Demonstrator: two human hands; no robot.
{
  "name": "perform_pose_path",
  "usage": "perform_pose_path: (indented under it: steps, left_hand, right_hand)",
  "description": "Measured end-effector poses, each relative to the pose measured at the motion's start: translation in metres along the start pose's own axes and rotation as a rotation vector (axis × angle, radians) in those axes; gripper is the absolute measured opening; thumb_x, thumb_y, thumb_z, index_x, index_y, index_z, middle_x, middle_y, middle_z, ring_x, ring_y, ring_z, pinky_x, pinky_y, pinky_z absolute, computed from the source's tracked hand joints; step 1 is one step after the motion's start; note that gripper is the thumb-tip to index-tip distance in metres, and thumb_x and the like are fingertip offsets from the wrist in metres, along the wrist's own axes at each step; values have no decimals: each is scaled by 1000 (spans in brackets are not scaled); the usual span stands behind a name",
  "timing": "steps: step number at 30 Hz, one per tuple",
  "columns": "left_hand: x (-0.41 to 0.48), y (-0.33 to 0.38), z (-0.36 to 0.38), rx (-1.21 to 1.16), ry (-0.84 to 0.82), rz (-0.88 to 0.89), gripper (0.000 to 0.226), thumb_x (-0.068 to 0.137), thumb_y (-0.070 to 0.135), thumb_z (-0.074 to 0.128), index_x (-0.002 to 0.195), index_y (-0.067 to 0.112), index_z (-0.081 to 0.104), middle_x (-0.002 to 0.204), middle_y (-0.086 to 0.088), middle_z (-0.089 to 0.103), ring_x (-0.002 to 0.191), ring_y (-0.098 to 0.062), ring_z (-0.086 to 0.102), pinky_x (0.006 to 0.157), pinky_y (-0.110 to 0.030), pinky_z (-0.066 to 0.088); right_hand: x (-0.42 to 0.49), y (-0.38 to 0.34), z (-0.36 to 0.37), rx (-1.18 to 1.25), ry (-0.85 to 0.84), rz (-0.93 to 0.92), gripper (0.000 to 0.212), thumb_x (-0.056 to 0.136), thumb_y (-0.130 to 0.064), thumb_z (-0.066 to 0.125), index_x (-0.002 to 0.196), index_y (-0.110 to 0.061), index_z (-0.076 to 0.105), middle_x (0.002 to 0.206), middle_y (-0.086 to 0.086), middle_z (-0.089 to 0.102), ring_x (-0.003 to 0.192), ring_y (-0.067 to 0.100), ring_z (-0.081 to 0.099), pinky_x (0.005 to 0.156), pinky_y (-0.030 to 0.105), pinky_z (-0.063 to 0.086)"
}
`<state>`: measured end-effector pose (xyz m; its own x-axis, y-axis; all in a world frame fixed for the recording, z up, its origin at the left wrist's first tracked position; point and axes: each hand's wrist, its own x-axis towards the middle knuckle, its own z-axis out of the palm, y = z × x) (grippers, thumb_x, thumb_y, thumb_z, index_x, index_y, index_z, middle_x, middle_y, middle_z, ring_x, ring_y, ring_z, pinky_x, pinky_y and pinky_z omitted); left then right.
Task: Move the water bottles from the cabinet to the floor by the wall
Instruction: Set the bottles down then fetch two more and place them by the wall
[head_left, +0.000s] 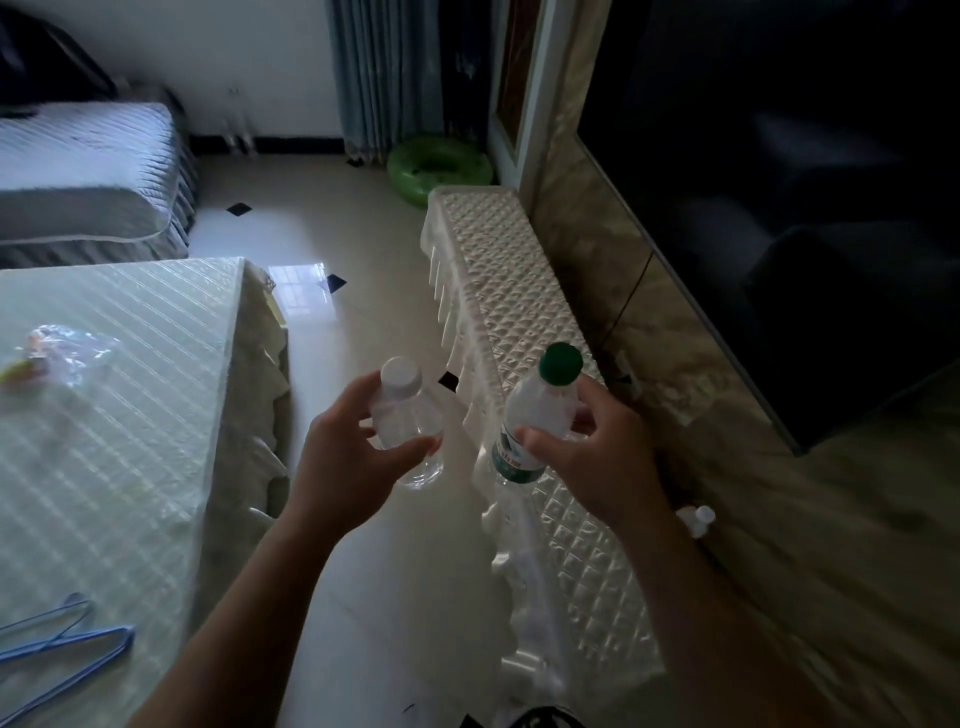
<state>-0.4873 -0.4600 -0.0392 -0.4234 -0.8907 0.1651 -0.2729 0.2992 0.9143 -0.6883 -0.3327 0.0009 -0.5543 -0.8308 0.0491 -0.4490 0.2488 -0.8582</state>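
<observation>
My left hand (345, 460) grips a small clear bottle with a white cap (404, 410), held upright over the floor. My right hand (597, 457) grips a bottle with a green cap and green label (535, 410), held above the front edge of the low white cabinet (519, 291). The cabinet has a quilted-pattern cover and runs along the wall on the right. Another white-capped bottle (698, 519) lies near the cabinet's back edge by the wall, partly hidden behind my right wrist.
A table with a striped cover (119, 415) stands at the left, with a crumpled plastic bag (62, 353) and blue hangers (67, 639) on it. A glossy tiled floor (363, 322) runs between table and cabinet. A dark TV (779, 182) hangs on the wall; a green swim ring (436, 169) lies beyond.
</observation>
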Motion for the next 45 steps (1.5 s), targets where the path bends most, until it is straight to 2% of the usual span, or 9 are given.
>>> perform_pose_path:
  steps: [5, 10, 14, 19, 28, 33, 38, 41, 45]
  left_hand:
    - [18, -14, -23, -36, 24, -16, 70, 62, 21, 90, 125, 25, 59, 111, 8, 69, 99, -16, 67, 81, -31, 56]
    - [51, -24, -40, -33, 46, -32, 71, 56, 40, 85, 121, 24, 61, 105, 11, 70, 93, -9, 68, 75, -20, 55]
    - [93, -36, -49, 2, 66, -42, 68, 62, 15, 90, 123, 24, 61, 107, 11, 69, 95, -3, 67, 73, -12, 53]
    - [163, -41, -60, 16, 98, -45, 67, 62, 12, 90, 122, 18, 62, 105, 9, 71, 95, -6, 68, 73, -11, 51]
    - [275, -49, -86, 18, 159, -60, 65, 63, 22, 91, 121, 26, 62, 106, 9, 72, 97, -9, 69, 79, -25, 58]
    - [335, -71, -107, -12, 148, -48, 65, 65, 12, 89, 123, 19, 62, 107, 7, 72, 96, -10, 69, 74, -19, 57]
    - [407, -106, -146, -59, 153, -38, 64, 63, 12, 89, 121, 22, 64, 103, 11, 72, 95, -6, 68, 71, -14, 53]
    - [454, -127, -178, -72, 144, -36, 65, 60, 21, 88, 121, 25, 64, 104, 10, 72, 95, -5, 68, 74, -19, 57]
    - [515, -153, -220, -71, 123, -42, 70, 55, 38, 86, 121, 28, 64, 105, 8, 71, 97, -7, 68, 79, -29, 59]
  right_hand:
    - [22, -14, 25, -23, -12, -13, 49, 68, -39, 79, 113, -34, 61, 107, -12, 67, 99, 8, 63, 79, 36, 60]
    - [62, -18, 49, -28, -28, -25, 56, 71, -38, 80, 122, -28, 59, 117, -8, 66, 105, 11, 63, 81, 32, 60]
    - [114, -20, 70, -42, -33, -49, 56, 70, -40, 79, 121, -26, 59, 118, -4, 66, 103, 13, 64, 77, 29, 60]
    - [192, -28, 93, -17, -70, -62, 57, 71, -39, 79, 122, -23, 59, 117, -2, 66, 102, 15, 65, 76, 28, 60]
    - [310, -63, 124, -6, -144, -102, 54, 64, -45, 75, 113, -26, 62, 105, -4, 69, 95, 14, 67, 74, 32, 61]
    - [367, -83, 158, -33, -158, -103, 57, 69, -37, 78, 121, -26, 57, 109, -5, 68, 95, 13, 66, 75, 31, 60]
    - [428, -104, 213, -80, -138, -106, 59, 66, -42, 75, 121, -30, 57, 104, -9, 69, 89, 11, 67, 75, 37, 60]
    - [466, -121, 249, -108, -129, -92, 58, 64, -47, 72, 118, -30, 57, 100, -11, 69, 87, 9, 67, 73, 36, 60]
    - [512, -146, 291, -125, -108, -80, 51, 68, -38, 77, 114, -27, 59, 99, -9, 70, 86, 9, 68, 72, 32, 60]
